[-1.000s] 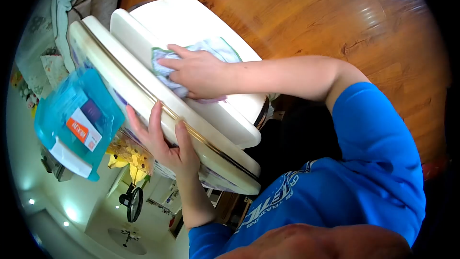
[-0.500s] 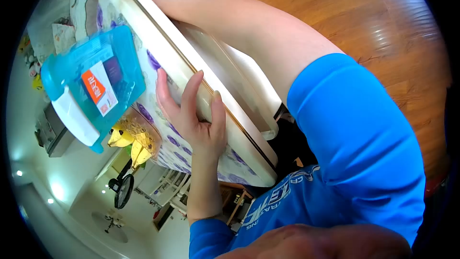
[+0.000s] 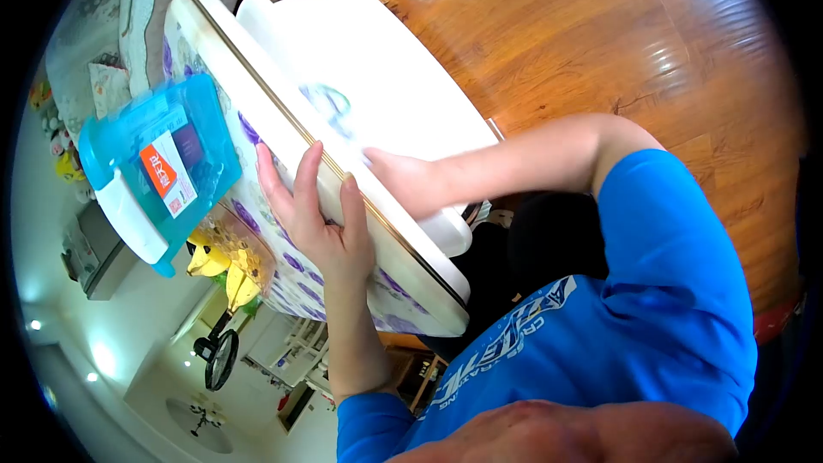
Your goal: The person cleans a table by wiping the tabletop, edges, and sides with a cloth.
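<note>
Cloth (image 3: 329,108) blurred near right hand (image 3: 401,178), grip unclear; left hand (image 3: 319,227) open, fingers spread at table edge (image 3: 411,259).

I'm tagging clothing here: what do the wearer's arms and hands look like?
Both arms have short, bright blue sleeves, part of a shirt with white lettering on the chest. The left hand and right hand are gloveless, with no watch or bracelet showing.
</note>
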`<state>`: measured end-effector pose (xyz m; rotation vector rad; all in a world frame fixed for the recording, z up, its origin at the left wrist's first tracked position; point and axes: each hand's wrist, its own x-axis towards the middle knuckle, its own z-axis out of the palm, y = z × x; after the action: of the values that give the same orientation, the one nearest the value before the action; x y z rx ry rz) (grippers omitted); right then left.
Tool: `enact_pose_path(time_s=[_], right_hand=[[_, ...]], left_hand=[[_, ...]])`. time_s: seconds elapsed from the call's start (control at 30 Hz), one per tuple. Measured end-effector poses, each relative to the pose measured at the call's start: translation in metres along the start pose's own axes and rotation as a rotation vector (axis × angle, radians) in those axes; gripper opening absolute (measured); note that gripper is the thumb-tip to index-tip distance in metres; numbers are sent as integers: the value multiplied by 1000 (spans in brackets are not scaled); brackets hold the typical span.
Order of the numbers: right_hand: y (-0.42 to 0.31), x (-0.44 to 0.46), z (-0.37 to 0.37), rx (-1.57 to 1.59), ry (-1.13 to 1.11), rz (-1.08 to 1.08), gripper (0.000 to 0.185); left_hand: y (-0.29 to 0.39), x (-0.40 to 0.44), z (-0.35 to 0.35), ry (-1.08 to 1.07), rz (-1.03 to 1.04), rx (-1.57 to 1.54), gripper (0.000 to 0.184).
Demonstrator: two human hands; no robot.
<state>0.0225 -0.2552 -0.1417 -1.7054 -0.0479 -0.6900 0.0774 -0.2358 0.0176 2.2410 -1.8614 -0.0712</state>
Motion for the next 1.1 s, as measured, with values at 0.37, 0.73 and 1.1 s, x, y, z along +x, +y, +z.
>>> enact_pose_path(time_s=[0.37, 0.73, 1.1], right_hand=[[66, 91, -15, 0, 336, -194, 44], [81, 156, -17, 640, 374, 229, 36], [-10, -9, 36, 479, 171, 15, 37]], left_hand=[[-5, 3, -4, -12, -22, -71, 35], [-6, 3, -4, 21, 26, -29, 37], [-1, -2, 1, 19, -40, -5, 36]])
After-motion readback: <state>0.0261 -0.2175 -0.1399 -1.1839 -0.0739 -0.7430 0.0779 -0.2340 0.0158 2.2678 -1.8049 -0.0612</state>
